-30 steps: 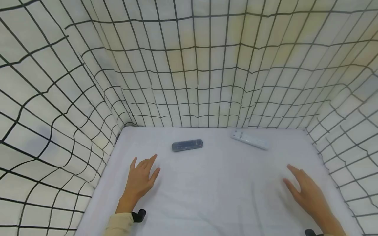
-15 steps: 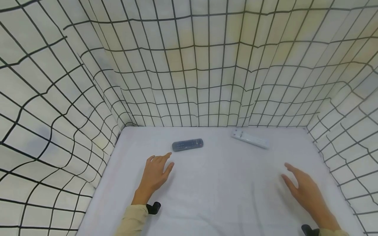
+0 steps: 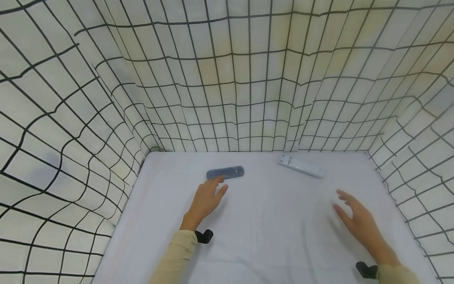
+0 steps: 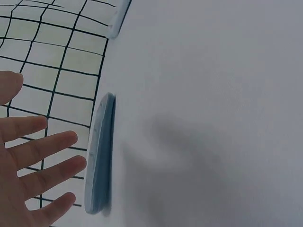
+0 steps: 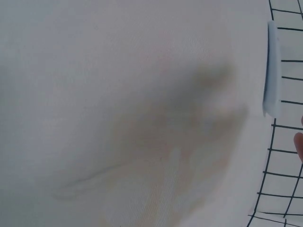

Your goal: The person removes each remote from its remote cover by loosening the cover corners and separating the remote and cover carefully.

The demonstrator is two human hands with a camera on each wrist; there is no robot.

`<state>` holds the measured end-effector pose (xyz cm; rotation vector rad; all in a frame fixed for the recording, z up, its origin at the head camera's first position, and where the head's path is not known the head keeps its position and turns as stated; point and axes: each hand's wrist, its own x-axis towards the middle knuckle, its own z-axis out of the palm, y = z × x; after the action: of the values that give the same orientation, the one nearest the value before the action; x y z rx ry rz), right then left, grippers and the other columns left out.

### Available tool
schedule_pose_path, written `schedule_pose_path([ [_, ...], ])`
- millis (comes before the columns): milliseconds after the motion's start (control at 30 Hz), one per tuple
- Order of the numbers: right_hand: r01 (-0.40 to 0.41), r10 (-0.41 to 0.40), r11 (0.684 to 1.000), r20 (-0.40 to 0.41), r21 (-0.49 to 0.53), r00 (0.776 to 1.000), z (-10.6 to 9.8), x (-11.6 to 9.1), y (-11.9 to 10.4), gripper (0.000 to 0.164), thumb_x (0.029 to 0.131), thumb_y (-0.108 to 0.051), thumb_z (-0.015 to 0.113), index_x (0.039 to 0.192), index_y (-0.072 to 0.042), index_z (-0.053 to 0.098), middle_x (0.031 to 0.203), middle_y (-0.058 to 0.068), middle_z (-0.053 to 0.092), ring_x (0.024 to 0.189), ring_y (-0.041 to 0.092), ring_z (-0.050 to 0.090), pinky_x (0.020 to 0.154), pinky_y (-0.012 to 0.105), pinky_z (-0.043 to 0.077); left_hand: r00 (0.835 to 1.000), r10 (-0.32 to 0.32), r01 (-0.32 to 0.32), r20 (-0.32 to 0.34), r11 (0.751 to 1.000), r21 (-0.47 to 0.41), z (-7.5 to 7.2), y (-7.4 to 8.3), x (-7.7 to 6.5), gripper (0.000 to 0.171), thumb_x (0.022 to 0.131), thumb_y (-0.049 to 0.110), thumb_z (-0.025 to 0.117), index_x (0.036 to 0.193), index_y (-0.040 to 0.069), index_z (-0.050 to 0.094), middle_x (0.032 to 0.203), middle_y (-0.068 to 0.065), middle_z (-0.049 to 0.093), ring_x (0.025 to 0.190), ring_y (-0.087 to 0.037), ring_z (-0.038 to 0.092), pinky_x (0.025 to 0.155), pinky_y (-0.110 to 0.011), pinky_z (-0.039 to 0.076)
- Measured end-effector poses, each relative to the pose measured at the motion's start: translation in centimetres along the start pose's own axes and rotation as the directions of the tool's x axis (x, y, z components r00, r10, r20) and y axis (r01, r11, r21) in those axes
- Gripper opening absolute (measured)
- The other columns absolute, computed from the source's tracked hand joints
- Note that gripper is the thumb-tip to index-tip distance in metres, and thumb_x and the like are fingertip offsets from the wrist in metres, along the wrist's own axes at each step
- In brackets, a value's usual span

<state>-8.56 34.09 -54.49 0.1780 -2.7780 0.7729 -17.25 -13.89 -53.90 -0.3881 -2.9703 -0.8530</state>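
A dark grey remote control (image 3: 225,172) lies on the white table toward the back. My left hand (image 3: 205,198) hovers at its near side, fingertips overlapping its edge in the head view. In the left wrist view the fingers (image 4: 49,146) are spread beside the remote (image 4: 100,156), with a gap and nothing held. A white remote control (image 3: 300,166) lies further right, slanting. Nearer the front, my right hand (image 3: 360,223) hovers with thumb and fingers apart, holding nothing. In the right wrist view only a fingertip (image 5: 299,144) shows, below the white remote (image 5: 272,71).
White cloth covers the table (image 3: 262,228), with faint creases near the front. White walls with a black grid (image 3: 248,79) rise behind and at both sides. A black wrist strap piece (image 3: 204,236) sits on the left wrist, another (image 3: 366,270) on the right.
My left hand has moved right and forward, from the left side of the table up to the dark remote. The right hand has shifted slightly forward and left. Both remotes stay put.
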Motion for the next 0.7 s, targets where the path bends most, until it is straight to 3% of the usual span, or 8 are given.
schedule_pose_path([
  [233,-0.088,0.082,0.989,0.054,0.116,0.995,0.3,0.5,0.3,0.056,0.102,-0.030,0.058,0.151,-0.012,0.039,0.142,0.022,0.052,0.120,0.045,0.055,0.093,0.064,0.045,0.998,-0.034,0.041,0.053,0.989,-0.142,1.0,1.8,2.0,0.059,0.102,0.057,0.042,0.144,0.016,0.052,0.141,-0.004,0.059,0.123,-0.025,0.060,0.102,-0.048,0.047],
  [367,-0.137,0.124,0.975,0.086,0.174,0.989,0.3,0.7,0.3,0.057,0.103,-0.031,0.055,0.153,-0.013,0.035,0.144,0.021,0.050,0.122,0.044,0.055,0.095,0.056,0.047,0.995,-0.044,0.061,0.087,0.978,-0.199,1.8,2.4,3.0,0.057,0.103,0.053,0.042,0.145,0.015,0.051,0.140,-0.006,0.059,0.122,-0.025,0.060,0.102,-0.049,0.047],
  [467,-0.164,0.144,0.962,0.105,0.218,0.984,0.2,0.9,0.1,0.057,0.104,-0.034,0.052,0.154,-0.014,0.033,0.147,0.018,0.048,0.125,0.041,0.054,0.097,0.031,0.051,0.993,-0.036,0.060,0.110,0.972,-0.229,2.4,2.9,3.7,0.057,0.104,0.051,0.043,0.145,0.014,0.049,0.139,-0.007,0.059,0.123,-0.025,0.059,0.102,-0.049,0.047],
  [533,-0.176,0.152,0.954,0.114,0.241,0.982,0.1,1.1,0.1,0.057,0.105,-0.036,0.050,0.154,-0.014,0.032,0.150,0.017,0.046,0.128,0.040,0.052,0.093,0.012,0.046,0.992,-0.035,0.065,0.120,0.966,-0.252,2.8,3.3,4.1,0.057,0.103,0.051,0.043,0.146,0.014,0.049,0.139,-0.007,0.059,0.124,-0.025,0.058,0.103,-0.048,0.046],
  [600,-0.190,0.163,0.947,0.122,0.258,0.979,0.1,1.4,0.1,0.057,0.105,-0.037,0.049,0.154,-0.013,0.032,0.151,0.016,0.044,0.129,0.040,0.050,0.088,0.002,0.039,0.991,-0.039,0.073,0.128,0.959,-0.275,3.0,3.6,4.5,0.057,0.103,0.053,0.042,0.146,0.016,0.049,0.140,-0.005,0.058,0.125,-0.025,0.057,0.104,-0.047,0.046],
  [700,-0.217,0.187,0.941,0.135,0.259,0.973,0.2,1.9,0.2,0.057,0.106,-0.039,0.047,0.154,-0.011,0.033,0.152,0.016,0.043,0.131,0.040,0.048,0.097,0.020,0.048,0.990,-0.053,0.090,0.134,0.952,-0.291,3.6,4.0,5.1,0.055,0.103,0.054,0.041,0.146,0.021,0.049,0.139,-0.004,0.059,0.127,-0.023,0.056,0.105,-0.046,0.045],
])
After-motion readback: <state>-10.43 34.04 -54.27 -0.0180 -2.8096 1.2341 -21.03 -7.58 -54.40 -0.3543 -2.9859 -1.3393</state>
